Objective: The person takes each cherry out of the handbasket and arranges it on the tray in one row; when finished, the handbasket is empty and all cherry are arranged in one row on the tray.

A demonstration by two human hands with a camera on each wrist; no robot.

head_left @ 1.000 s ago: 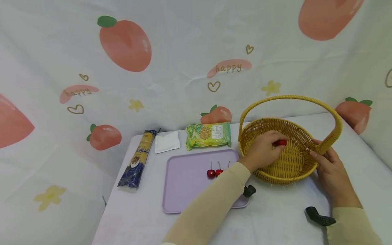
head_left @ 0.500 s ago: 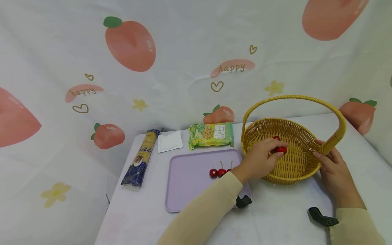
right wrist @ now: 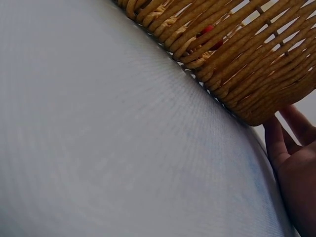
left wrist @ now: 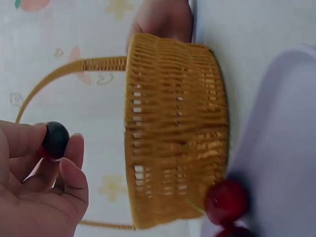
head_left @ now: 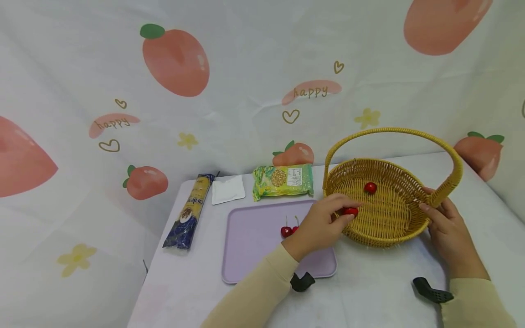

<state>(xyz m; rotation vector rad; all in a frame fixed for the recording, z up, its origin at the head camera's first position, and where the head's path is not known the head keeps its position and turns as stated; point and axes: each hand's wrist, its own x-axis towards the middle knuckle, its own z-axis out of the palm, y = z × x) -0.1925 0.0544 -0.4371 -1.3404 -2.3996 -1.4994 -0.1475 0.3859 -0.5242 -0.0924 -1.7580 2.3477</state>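
My left hand (head_left: 321,228) pinches a cherry (head_left: 350,211) between thumb and fingers, over the left rim of the yellow wicker basket (head_left: 379,237). In the left wrist view the held cherry (left wrist: 55,140) looks dark, with red along its lower edge. Another cherry (head_left: 371,187) lies on the basket floor towards the back. With its thumb over the rim, my right hand (head_left: 451,239) grips the basket's right side near the handle base. Two stemmed cherries (head_left: 286,232) show on the lilac tray (head_left: 250,255), partly covered by my left wrist.
Along the back lie a blue and gold packet (head_left: 190,212), a white sachet (head_left: 228,189) and a green and yellow packet (head_left: 283,181). A patterned cloth (head_left: 246,59) hangs behind the table. The basket's tall handle (head_left: 389,130) arches over its opening.
My left hand has drawn back left from the basket's middle to its left rim, still with a cherry in its fingers. The cherry inside has come into full view. My right hand keeps its grip.
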